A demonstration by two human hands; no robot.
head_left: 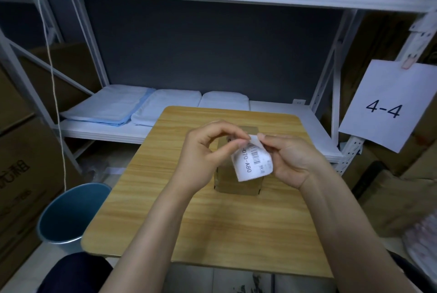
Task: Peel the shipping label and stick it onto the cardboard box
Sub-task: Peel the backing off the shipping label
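Note:
A white shipping label (253, 162) with a barcode and "070-A80" print is held in the air above a small cardboard box (236, 185) that stands in the middle of the wooden table (212, 221). My left hand (205, 157) pinches the label's top corner with thumb and forefinger. My right hand (290, 160) grips the label's right side, thumb at the same curled top corner. Both hands and the label hide most of the box's top.
A blue bin (68, 217) stands on the floor left of the table. Behind the table a white shelf (165, 127) carries folded light-blue cloths (111, 105). Cardboard cartons (21, 150) flank both sides. A paper sign reading "4-4" (387, 105) hangs at right.

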